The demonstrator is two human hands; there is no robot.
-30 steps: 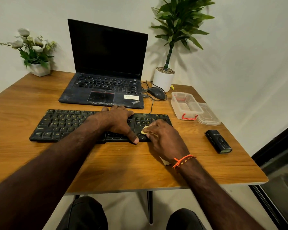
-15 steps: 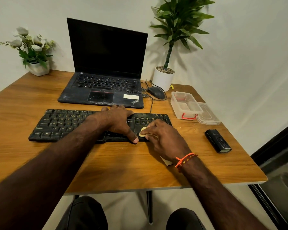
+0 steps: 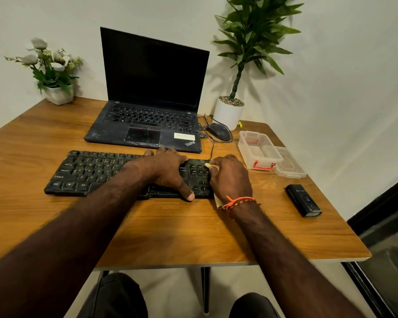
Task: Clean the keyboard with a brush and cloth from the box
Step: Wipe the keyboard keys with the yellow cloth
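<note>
Sitting open — clear box (image 3: 259, 150) beside keyboard (image 3: 94, 172), lid (image 3: 290, 166) touching.

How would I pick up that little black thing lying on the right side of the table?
Grip the small black device across its two long sides, near the middle, coming from above. It lies flat on the table with bare wood all round, and it is long and narrow.
</note>
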